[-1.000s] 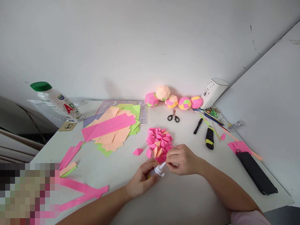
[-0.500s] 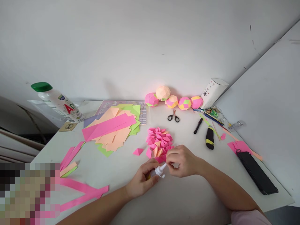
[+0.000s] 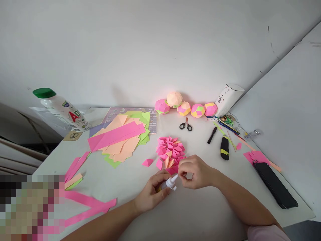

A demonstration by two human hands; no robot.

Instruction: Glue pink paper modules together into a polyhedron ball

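Note:
My left hand (image 3: 154, 191) is wrapped round a glue bottle (image 3: 171, 182) with a white nozzle that tilts up to the right. Close by the nozzle tip, my right hand (image 3: 192, 172) has its thumb and fingers pinched together; whatever they hold, if anything, is hidden. Just beyond both hands lies a heap of folded pink and peach paper pieces (image 3: 170, 149), and the right fingers overlap its near edge. A single pink folded piece (image 3: 147, 162) rests apart, left of the heap.
Paper sheets (image 3: 120, 137) and pink strips (image 3: 87, 211) cover the left, near a white bottle (image 3: 62, 107). Paper balls (image 3: 184, 107) line the wall behind scissors (image 3: 186, 125). Rightward lie a marker (image 3: 212, 135), a box cutter (image 3: 224, 147) and a black case (image 3: 274, 184).
Both hands stay nearly in place. The right fingers have shifted very slightly at the nozzle tip; the bottle stays in the left hand.

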